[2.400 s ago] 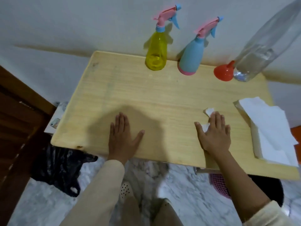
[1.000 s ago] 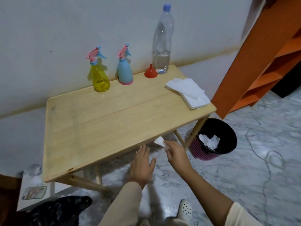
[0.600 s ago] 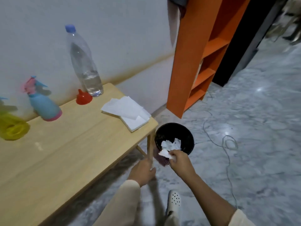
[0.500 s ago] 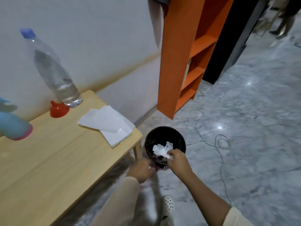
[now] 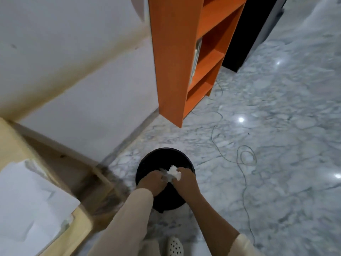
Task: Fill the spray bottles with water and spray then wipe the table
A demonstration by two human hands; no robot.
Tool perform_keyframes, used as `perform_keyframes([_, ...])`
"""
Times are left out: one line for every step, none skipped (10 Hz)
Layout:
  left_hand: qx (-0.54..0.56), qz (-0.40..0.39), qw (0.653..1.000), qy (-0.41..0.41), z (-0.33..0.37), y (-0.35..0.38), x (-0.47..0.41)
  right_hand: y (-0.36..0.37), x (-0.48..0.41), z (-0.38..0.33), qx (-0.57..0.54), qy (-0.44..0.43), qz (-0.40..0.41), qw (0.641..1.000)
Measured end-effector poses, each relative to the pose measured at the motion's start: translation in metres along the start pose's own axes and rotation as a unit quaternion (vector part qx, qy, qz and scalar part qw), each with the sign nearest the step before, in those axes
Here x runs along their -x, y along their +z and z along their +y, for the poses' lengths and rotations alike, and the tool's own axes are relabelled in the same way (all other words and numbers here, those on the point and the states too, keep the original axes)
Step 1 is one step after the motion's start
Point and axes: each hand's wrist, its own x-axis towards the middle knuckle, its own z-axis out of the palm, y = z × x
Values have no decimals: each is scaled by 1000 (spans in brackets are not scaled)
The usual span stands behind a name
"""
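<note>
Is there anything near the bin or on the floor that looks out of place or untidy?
A thin cable lies in loose loops on the floor, right of the bin; someone might trip on it. Nothing else stands out: the right hand holds crumpled tissue over the bin.

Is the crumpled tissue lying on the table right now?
No, the right hand grips the crumpled tissue above the black bin.
</note>
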Motion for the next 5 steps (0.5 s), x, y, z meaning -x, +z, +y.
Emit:
perform_keyframes([-9, -9, 1000, -7, -1, -3, -16, 2, -20, 5, -5, 1, -8, 1000])
perform_keyframes([-32, -15, 999, -2, 3, -13, -20, 8, -34, 9, -10, -5, -9, 1000])
perform_keyframes([-26, -24, 999, -2, 2, -16, -18, 14, -42, 14, 3, -5, -11, 1000])
perform_keyframes([-27, -17, 999, -10, -5, -23, -13, 1, -30, 1, 9, -18, -10, 1000])
perform_keyframes([-47, -14, 999, -3, -16, -11, 12, -3, -1, 6, 8, -3, -24, 1000])
